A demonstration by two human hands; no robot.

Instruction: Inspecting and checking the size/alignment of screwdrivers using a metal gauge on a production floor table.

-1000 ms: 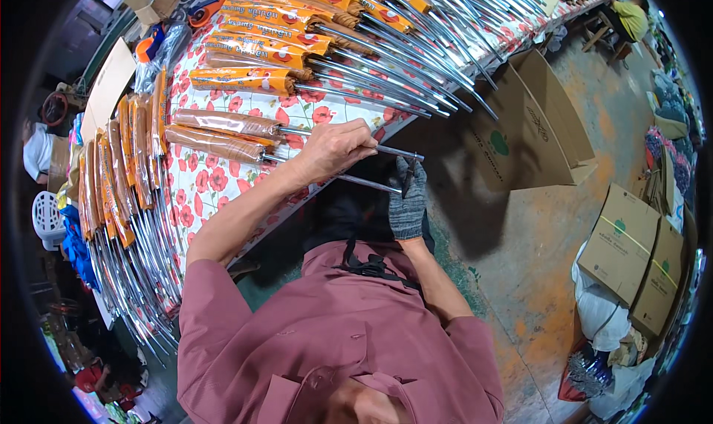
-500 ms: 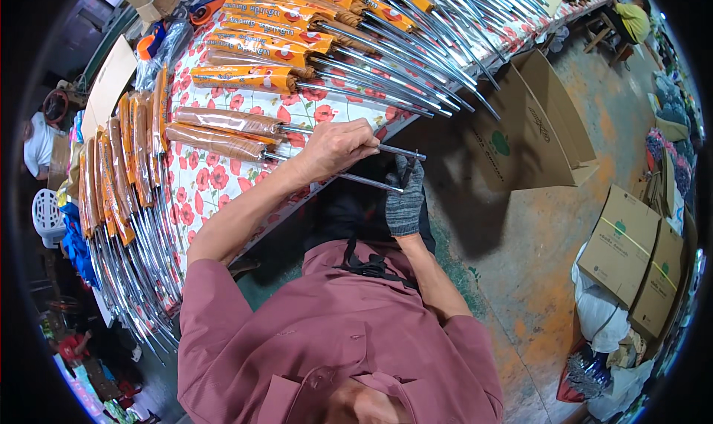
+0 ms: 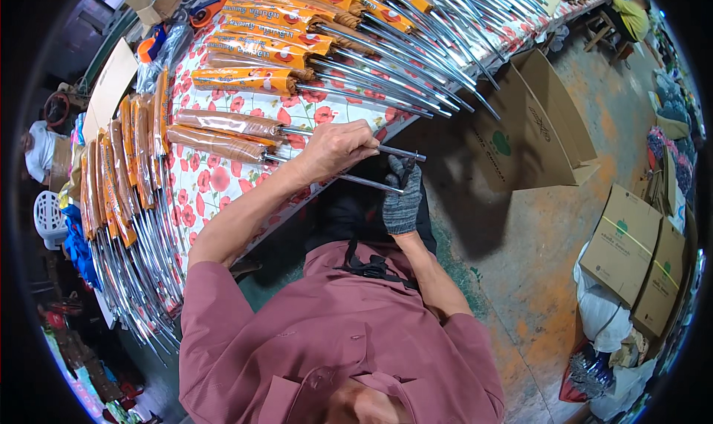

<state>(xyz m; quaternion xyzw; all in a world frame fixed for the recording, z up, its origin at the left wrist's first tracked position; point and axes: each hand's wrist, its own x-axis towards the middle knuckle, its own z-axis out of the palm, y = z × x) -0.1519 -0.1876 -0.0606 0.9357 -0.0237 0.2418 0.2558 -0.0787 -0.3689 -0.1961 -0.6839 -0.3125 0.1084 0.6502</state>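
Going by what lies on the surface (image 3: 215, 193), most of the work looks done. At the far left a fan of tools in orange sleeves (image 3: 122, 171) lies side by side, their steel shafts hanging over the near edge; along the top a second long row of orange-sleeved tools (image 3: 297, 34) runs away to the right, shafts pointing out over the floor. Only two brown-wrapped tools (image 3: 219, 133) in the middle lie apart from these rows, so I judge them the pair in hand, with little else left to lay out (what the far end of the row holds is too small to tell).

The pair's handles rest on the poppy-print cloth and their thin metal shafts (image 3: 371, 167) reach off the edge to the right. The left hand (image 3: 334, 150), bare, has its fingers closed over both shafts just past the edge. The right hand (image 3: 401, 197), in a dark knit glove, pinches at their tips. Further right, an open cardboard box (image 3: 542, 127) stands on the concrete floor.
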